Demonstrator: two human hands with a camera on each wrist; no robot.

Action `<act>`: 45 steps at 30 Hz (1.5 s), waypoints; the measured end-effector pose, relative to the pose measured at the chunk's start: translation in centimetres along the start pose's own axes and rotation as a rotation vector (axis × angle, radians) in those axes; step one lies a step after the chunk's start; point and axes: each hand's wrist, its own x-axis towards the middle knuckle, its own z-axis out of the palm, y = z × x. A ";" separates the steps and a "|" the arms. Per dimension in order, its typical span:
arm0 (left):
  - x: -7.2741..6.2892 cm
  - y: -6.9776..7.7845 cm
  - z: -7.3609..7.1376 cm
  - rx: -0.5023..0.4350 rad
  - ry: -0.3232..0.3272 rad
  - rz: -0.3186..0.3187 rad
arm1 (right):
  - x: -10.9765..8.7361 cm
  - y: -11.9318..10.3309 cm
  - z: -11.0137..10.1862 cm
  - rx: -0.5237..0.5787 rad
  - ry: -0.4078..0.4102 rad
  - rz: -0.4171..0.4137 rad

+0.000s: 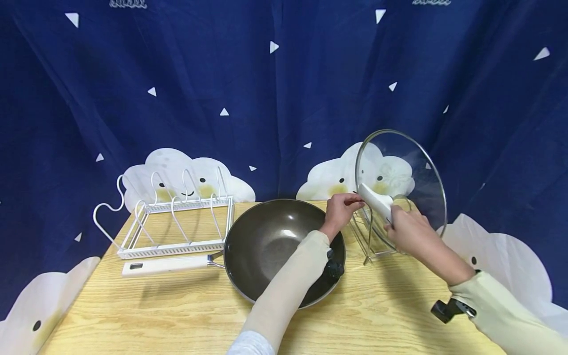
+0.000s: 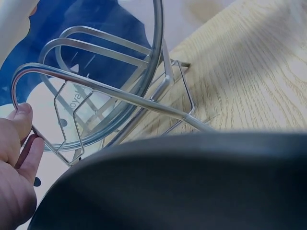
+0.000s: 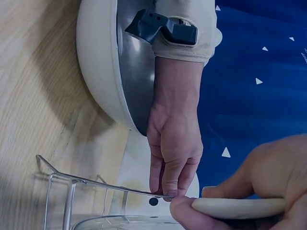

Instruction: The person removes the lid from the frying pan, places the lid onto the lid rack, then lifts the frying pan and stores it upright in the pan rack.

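Observation:
A wire lid rack (image 2: 139,101) of silvery metal stands on the table, right of the wok in the head view. My left hand (image 1: 340,209) reaches across the wok and pinches the rack's rod between thumb and fingers, seen closely in the left wrist view. A round glass lid (image 1: 419,170) with a metal rim stands upright in the rack, its lower edge between the bars. My right hand (image 1: 410,229) grips the lid's white handle (image 3: 235,208). The dark-coated wok (image 1: 262,236) sits beneath my left forearm, partly covered by it.
A white rack (image 1: 173,249) with curved dividers stands at the back left. The wok's white handle (image 1: 168,265) points left in front of it. Behind the wooden table (image 1: 177,315) hangs a blue curtain (image 1: 248,74) with clouds and triangles.

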 end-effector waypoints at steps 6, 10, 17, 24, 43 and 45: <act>-0.1 0.0 0.2 -0.003 0.014 -0.005 | -0.2 0.0 0.2 -0.007 0.013 0.000; -0.1 -0.2 0.3 0.002 0.023 0.011 | -0.2 -0.1 0.3 -0.017 0.015 -0.001; 0.0 -0.3 0.4 0.018 0.033 0.033 | -0.2 -0.7 0.5 -0.013 0.028 -0.001; 0.0 -0.1 0.3 0.042 0.026 0.011 | -0.3 -1.0 1.0 0.002 0.063 0.006; -0.1 0.4 0.1 0.117 0.068 -0.055 | -1.3 -2.4 2.5 0.019 0.173 -0.003; -0.1 0.5 0.1 0.112 0.071 -0.063 | -1.3 -2.5 2.6 0.021 0.170 0.004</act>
